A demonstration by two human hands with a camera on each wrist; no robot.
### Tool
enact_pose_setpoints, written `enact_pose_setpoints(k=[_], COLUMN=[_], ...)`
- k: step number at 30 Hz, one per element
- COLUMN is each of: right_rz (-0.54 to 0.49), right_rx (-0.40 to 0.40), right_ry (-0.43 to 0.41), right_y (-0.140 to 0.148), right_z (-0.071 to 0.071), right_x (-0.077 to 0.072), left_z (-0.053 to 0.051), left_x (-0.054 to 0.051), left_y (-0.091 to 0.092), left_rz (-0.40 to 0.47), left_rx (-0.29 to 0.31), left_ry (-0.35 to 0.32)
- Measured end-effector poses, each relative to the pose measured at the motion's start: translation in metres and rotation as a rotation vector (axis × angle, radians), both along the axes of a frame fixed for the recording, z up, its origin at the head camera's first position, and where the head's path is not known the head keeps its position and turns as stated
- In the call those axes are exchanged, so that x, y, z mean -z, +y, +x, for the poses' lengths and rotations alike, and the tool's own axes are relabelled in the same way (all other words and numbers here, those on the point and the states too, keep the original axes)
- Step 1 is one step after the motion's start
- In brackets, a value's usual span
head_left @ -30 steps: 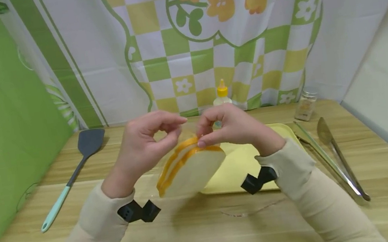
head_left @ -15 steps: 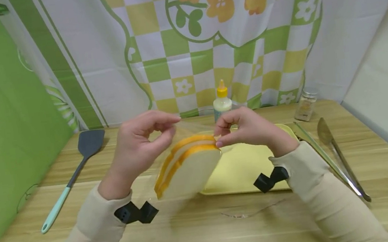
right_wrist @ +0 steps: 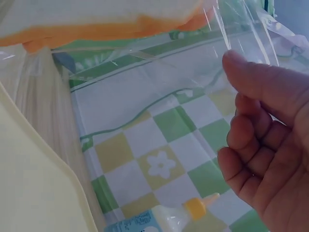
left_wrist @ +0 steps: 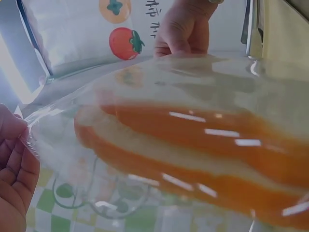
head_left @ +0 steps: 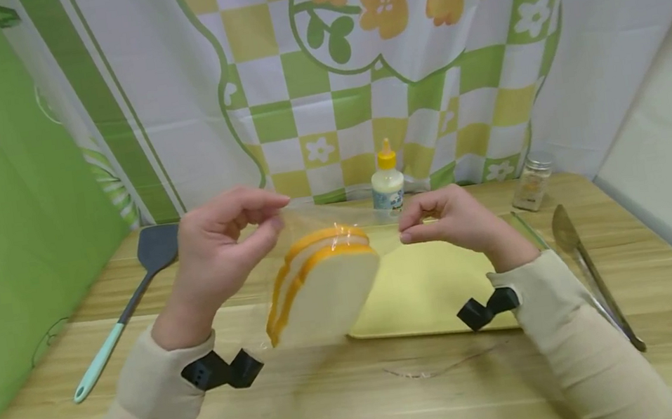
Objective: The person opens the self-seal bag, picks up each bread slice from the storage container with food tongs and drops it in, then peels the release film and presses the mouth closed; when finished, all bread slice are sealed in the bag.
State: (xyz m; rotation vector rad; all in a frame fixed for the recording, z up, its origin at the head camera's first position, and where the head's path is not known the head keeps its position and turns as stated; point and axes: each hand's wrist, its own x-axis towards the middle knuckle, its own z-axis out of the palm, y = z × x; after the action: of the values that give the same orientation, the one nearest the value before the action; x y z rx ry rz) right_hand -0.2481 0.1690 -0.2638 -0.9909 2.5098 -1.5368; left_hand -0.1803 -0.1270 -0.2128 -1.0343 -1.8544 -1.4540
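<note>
A clear plastic bag (head_left: 337, 215) hangs between my hands above the table. Two bread slices (head_left: 334, 294) with orange-brown crusts are inside it, tilted. At its upper left edge, my left hand (head_left: 223, 249) pinches the plastic between thumb and fingers. My right hand (head_left: 462, 225) pinches the opposite upper edge, apart from the bread. The right wrist view shows that thumb (right_wrist: 260, 79) against the film (right_wrist: 241, 29). In the left wrist view the taut plastic (left_wrist: 63, 125) runs from my left fingers (left_wrist: 21, 166) past the crusts (left_wrist: 169, 121).
A yellow tray (head_left: 437, 302) lies behind and right of the bag. A squeeze bottle (head_left: 387, 185) and a glass jar (head_left: 532, 183) stand farther back. A turquoise-handled spatula (head_left: 132, 303) lies left, long metal utensils (head_left: 597, 281) right. A thin reddish strip (head_left: 424, 373) lies in front.
My hands have moved apart, the right one rightward and off the crust, the left slightly left. The bag's upper part is now stretched wide between them. The squeeze bottle is less covered.
</note>
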Motion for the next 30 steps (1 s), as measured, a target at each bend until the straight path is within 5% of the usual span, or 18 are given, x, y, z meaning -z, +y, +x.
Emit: enact_pose_setpoints(k=[8, 17, 24, 30], right_rz=[-0.286, -0.604, -0.617, -0.521], right_rx=[-0.118, -0.202, -0.161, -0.053], right_ry=[-0.049, 0.016, -0.15, -0.34], right_y=[0.008, -0.022, -0.067, -0.102], right_z=[-0.001, 0.004, 0.019, 0.019], right_x=[0.008, 0.018, 0.033, 0.041], left_z=[-0.002, -0.001, 0.005, -0.01], left_x=[0.014, 0.033, 0.045, 0.059], left_y=[-0.01, -0.033, -0.066, -0.105], left_rz=[0.105, 0.26, 0.424, 0.354], left_rx=[-0.03, -0.062, -0.062, -0.045], left_ry=[-0.064, -0.159, -0.312, -0.512])
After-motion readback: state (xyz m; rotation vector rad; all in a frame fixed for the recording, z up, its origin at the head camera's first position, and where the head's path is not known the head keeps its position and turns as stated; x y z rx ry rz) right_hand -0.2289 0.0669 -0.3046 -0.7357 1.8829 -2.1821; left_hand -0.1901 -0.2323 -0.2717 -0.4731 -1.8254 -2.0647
